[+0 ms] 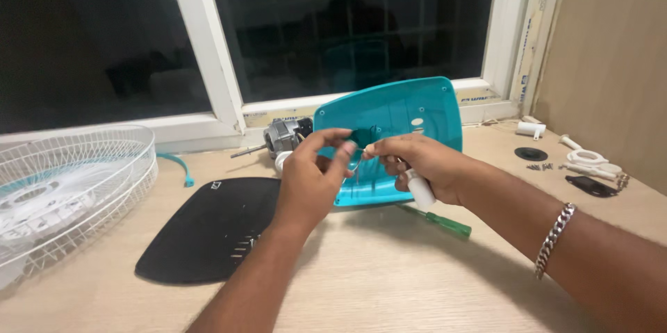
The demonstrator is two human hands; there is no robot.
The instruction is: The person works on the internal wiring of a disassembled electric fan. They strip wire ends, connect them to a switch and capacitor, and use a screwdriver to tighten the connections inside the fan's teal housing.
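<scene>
Near the bench's back edge, the left hand (310, 179) and right hand (424, 166) pinch something tiny against the tilted teal cover (403, 124), the right also gripping a white handle (420, 190); a slip might drop that bit among the screws (540, 166).

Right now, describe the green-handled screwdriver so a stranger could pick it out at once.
Start at the wooden table under the dark window, and find the upright teal plastic fan cover both hands are working at. Just below the right hand, the screwdriver lies flat on the table. Its translucent green handle sets it apart from the white and black parts nearby.
</scene>
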